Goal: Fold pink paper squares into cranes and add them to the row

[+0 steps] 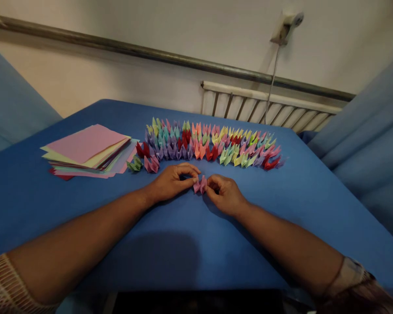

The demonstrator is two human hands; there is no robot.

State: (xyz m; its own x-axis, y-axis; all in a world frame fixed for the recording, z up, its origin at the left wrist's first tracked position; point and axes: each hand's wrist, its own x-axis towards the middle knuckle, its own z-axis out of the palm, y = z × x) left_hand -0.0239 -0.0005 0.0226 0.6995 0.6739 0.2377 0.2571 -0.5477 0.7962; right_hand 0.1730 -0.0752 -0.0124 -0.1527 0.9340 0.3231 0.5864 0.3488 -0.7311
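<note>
Your left hand point(170, 181) and right hand point(225, 192) pinch the pink folded paper piece point(200, 185); it's likely light and crushable, so grip its edges.

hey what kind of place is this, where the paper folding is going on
Probably a hospital or care room, though that is a guess: blue curtains hang at both sides, a metal rail runs along the wall above a radiator, and the blue-covered table resembles an overbed table.
</note>
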